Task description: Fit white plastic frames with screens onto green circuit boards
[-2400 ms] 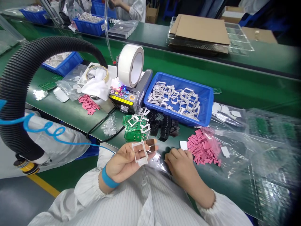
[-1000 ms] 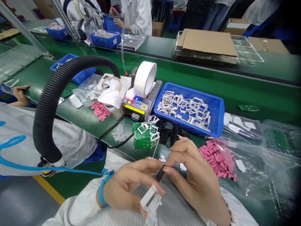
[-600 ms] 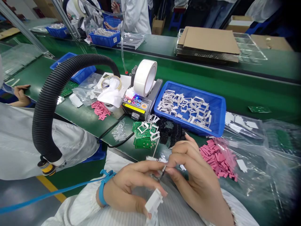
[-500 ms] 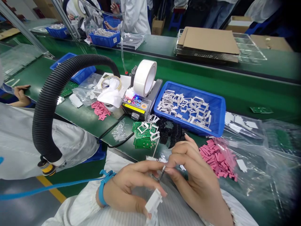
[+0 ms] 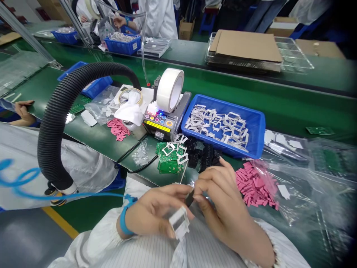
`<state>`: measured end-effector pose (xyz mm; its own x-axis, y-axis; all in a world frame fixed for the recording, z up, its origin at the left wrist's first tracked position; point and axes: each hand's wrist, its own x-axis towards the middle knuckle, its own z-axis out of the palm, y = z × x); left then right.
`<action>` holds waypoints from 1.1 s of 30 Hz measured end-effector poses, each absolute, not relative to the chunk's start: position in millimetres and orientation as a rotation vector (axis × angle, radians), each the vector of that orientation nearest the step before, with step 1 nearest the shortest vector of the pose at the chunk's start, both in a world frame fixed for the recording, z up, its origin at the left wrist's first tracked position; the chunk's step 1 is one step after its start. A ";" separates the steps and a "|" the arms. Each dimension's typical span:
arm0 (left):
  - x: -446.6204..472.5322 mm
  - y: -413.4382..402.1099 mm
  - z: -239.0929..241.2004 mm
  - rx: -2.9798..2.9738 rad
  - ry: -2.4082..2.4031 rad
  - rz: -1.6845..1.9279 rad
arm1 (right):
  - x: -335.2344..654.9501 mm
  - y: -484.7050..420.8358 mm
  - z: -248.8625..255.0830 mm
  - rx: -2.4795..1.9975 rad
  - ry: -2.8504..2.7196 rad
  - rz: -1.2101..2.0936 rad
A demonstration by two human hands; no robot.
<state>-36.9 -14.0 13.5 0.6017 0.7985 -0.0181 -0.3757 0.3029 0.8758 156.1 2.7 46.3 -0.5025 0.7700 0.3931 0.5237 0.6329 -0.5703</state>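
Nearest, the left hand [image 5: 152, 217] curls shut around a small white rectangular plastic frame [image 5: 179, 222]. Just above it, its fingertips and the right hand [image 5: 223, 208], thumb and forefinger pinched together, clamp a small dark flat piece [image 5: 189, 198] between them. Right of the right hand lies a heap of pink strips [image 5: 255, 184]; beyond the fingers sit green circuit boards [image 5: 169, 163], then a blue plastic tray [image 5: 255, 128] of white frames.

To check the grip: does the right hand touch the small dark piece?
Touching. The head view shows the right hand pinching the small dark piece; the left hand holds a white frame.
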 end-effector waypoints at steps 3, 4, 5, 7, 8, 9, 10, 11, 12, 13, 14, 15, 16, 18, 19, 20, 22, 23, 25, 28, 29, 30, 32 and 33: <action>-28.6 -14.4 6.9 0.533 0.471 0.861 | 171.8 -5.8 44.5 -1.023 -2.231 0.688; -27.3 -13.8 5.1 0.429 0.447 0.873 | 178.3 -9.5 40.4 -1.032 -2.250 0.784; -26.9 -12.9 3.6 0.353 0.421 0.881 | 184.5 -13.3 33.6 -1.053 -2.293 0.875; -27.7 -11.3 2.3 0.263 0.373 0.882 | 194.3 -20.2 11.7 -1.149 -2.431 0.927; -28.3 -10.7 2.5 0.237 0.352 0.873 | 197.5 -23.1 -2.0 -1.223 -2.509 0.870; -28.7 -10.3 3.5 0.223 0.336 0.855 | 199.5 -25.4 -16.0 -1.309 -2.558 0.755; -28.8 -10.1 5.0 0.217 0.328 0.835 | 200.7 -26.9 -28.7 -1.382 -2.578 0.620; -28.4 -9.9 7.1 0.218 0.325 0.817 | 201.3 -27.6 -38.4 -1.432 -2.581 0.494; -27.6 -9.9 9.4 0.225 0.327 0.802 | 201.7 -27.2 -44.0 -1.453 -2.577 0.402; -26.6 -9.9 11.8 0.237 0.332 0.793 | 202.0 -25.8 -44.8 -1.444 -2.571 0.361; -25.5 -9.9 14.1 0.251 0.339 0.788 | 202.1 -23.5 -40.6 -1.416 -2.551 0.356; -24.5 -10.1 16.1 0.267 0.348 0.783 | 202.2 -20.5 -32.2 -1.374 -2.507 0.366; -23.7 -10.3 17.6 0.280 0.361 0.781 | 201.7 -17.0 -20.5 -1.321 -2.443 0.387; -23.0 -11.3 18.6 0.310 0.384 0.782 | 198.4 -9.4 7.3 -1.197 -2.314 0.426; -23.1 -12.1 18.3 0.326 0.391 0.789 | 195.1 -5.8 20.7 -1.138 -2.279 0.421; -23.5 -13.0 17.5 0.343 0.397 0.802 | 190.8 -2.4 32.3 -1.087 -2.275 0.406; -24.7 -15.1 15.4 0.379 0.409 0.817 | 179.6 3.8 48.2 -1.008 -2.326 0.366; -25.4 -16.1 14.4 0.397 0.418 0.816 | 173.6 6.6 52.4 -0.987 -2.355 0.352; -26.7 -17.6 13.1 0.426 0.441 0.804 | 162.7 11.2 55.4 -0.965 -2.392 0.358; -28.2 -18.1 13.3 0.460 0.465 0.810 | 153.4 15.6 54.8 -0.939 -2.418 0.363; -28.8 -18.0 13.8 0.468 0.471 0.819 | 152.7 16.5 54.9 -0.934 -2.426 0.346; -29.5 -17.8 14.5 0.476 0.476 0.832 | 153.2 17.3 55.2 -0.931 -2.436 0.325; -31.7 -17.5 16.4 0.493 0.484 0.862 | 157.2 19.2 56.3 -0.931 -2.460 0.272; -33.1 -17.3 17.3 0.500 0.487 0.873 | 160.4 20.6 56.4 -0.934 -2.471 0.242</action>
